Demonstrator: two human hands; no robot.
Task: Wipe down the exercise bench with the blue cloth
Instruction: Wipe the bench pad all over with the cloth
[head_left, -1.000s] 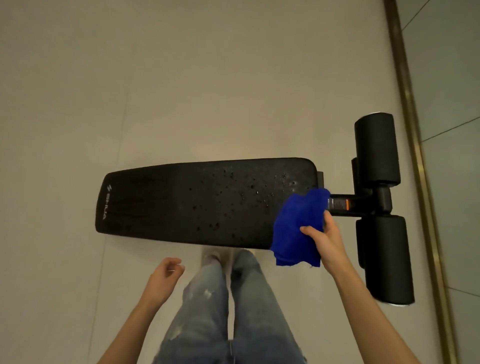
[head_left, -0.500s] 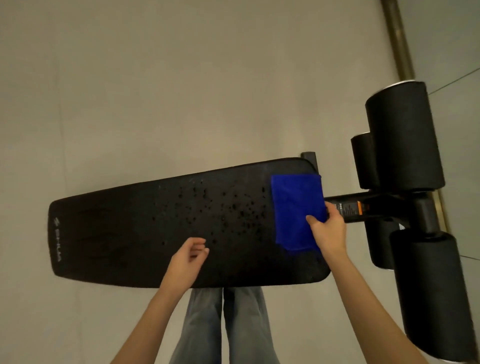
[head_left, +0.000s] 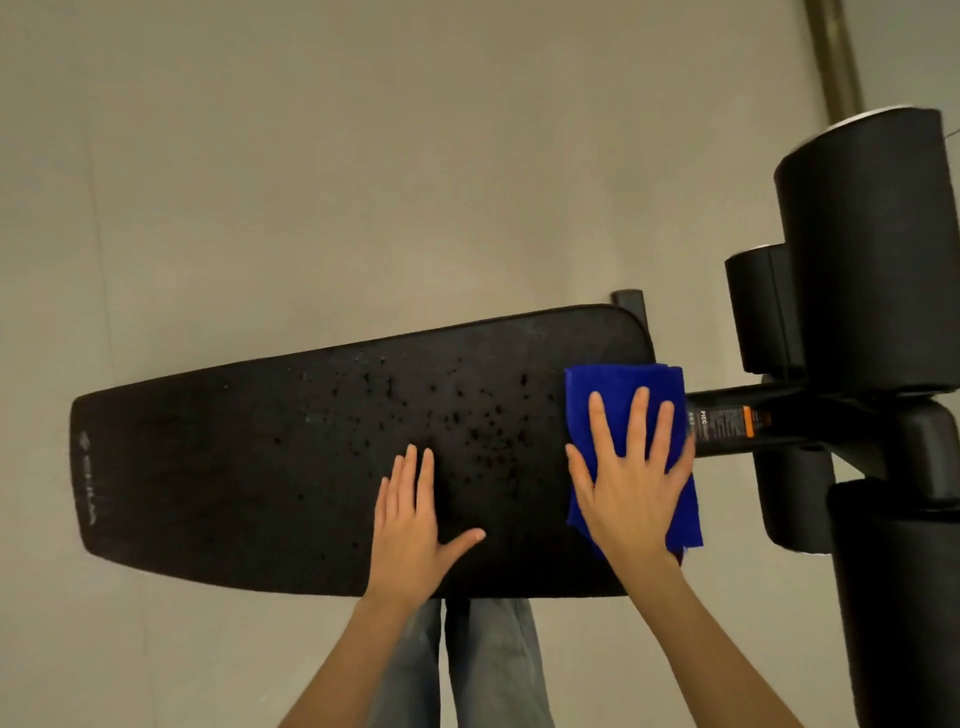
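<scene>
1. Black padding covers the exercise bench, which lies across the view with its long axis running left to right. The narrower end, marked with a pale logo, points left. The broader end points right, toward the foam rollers.
2. Dark wet-looking droplets speckle the middle of the pad, thickest between the two hands.
3. The blue cloth lies folded on the bench's right end. Its longer side runs across the pad's width, at right angles to the bench's length. Its right edge hangs just past the pad, over the black frame bar that carries an orange-and-white label.
4. The right hand rests flat on top of the cloth, palm down. Its fingers are straight and spread wide, pointing away from the person.
5. The left hand rests flat on the bare pad, just left of the cloth and apart from it. Its fingers are straight and close together, and its thumb is stretched out to the right. It holds nothing.
6. The person's legs, in pale jeans, stand against the near long edge of the bench, between the two forearms.
7. Under the bench is a beige tiled floor, with a brass-coloured strip running along it at the upper right.
</scene>
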